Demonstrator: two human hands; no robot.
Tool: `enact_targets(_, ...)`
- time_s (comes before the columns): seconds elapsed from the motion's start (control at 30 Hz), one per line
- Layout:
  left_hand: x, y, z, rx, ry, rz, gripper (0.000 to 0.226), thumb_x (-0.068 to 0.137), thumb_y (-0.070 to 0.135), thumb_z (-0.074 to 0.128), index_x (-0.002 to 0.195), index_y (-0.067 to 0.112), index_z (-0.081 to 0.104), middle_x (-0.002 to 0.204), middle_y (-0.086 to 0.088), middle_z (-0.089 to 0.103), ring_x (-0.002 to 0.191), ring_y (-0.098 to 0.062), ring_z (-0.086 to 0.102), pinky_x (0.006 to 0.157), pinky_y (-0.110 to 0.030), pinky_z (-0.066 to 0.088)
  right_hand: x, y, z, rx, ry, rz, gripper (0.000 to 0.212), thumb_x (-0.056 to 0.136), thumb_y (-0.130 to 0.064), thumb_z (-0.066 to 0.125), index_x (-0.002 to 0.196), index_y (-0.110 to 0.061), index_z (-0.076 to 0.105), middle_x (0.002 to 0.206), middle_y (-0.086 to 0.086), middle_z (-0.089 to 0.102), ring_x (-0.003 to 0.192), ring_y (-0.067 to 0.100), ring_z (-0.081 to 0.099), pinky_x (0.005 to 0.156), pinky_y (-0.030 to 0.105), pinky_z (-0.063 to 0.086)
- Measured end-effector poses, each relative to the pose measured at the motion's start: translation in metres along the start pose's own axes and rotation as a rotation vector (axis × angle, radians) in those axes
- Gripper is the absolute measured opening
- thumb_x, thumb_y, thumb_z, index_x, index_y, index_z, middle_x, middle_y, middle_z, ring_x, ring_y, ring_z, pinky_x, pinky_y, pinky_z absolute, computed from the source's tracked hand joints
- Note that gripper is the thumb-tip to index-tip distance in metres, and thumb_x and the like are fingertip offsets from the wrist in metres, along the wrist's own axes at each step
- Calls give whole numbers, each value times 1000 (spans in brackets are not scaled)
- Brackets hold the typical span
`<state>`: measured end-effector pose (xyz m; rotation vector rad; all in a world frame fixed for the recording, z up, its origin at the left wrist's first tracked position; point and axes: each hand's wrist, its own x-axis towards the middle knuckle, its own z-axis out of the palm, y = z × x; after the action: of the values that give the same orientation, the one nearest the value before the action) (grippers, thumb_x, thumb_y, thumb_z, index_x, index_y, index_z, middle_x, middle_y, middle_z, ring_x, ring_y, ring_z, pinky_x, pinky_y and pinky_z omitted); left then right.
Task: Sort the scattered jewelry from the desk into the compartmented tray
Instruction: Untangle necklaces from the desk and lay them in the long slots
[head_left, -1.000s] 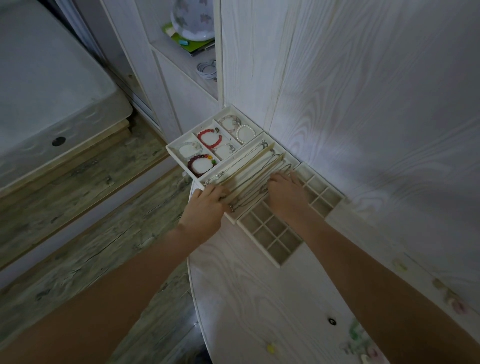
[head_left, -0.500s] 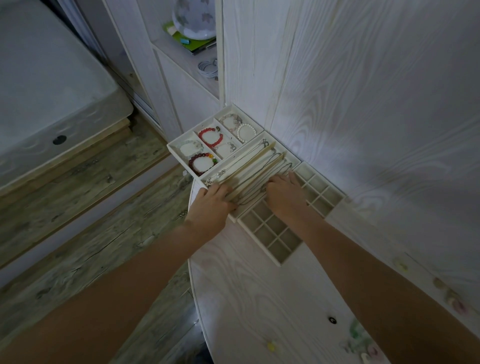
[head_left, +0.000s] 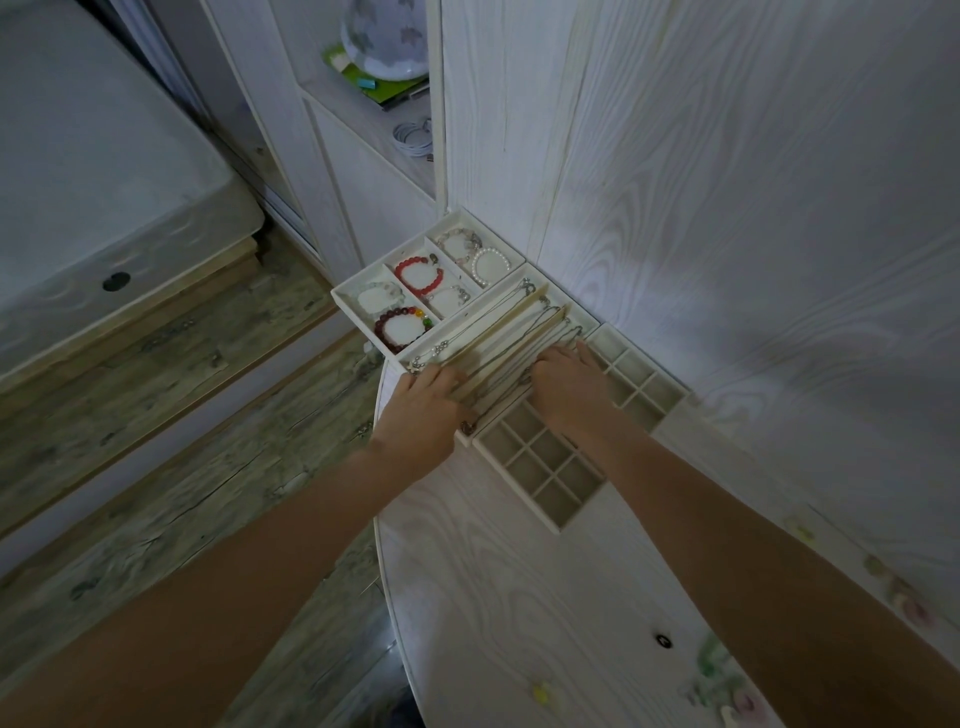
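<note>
Both hands have hardly moved since a moment ago: left hand and right hand lie flat, fingers straight, on the necklaces in the tray on the tabletop, bracelets behind.

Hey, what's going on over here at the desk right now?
A person is sorting jewelry into trays. The left hand and right hand both rest on the necklace tray, fingers among the chains. The bracelet tray beside it already holds beaded bracelets. The grid tray under the right wrist looks empty.
</note>
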<state>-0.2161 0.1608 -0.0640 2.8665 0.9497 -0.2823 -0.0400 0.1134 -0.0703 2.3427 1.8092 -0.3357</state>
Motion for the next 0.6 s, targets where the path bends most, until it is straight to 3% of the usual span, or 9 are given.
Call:
enact_targets(0.33,0,3,4,145,-43,-28,35,89,15,45,118,25,63,143,-3,28,131,-23,25,100,-35,28,-4,3,-6,26,-15,15,39,90,-11,51,129,-12,56,136,7,51,135,22,35,118,38,3)
enact_targets(0.6,1,3,2,133,-24,-41,36,88,13,46,118,24,63,144,-3,30,132,-23,25,102,-36,26,-5,1,-9,12,-35,27,34,89,-6,50,122,-8,59,134,11,51,134,24,36,119,41,4)
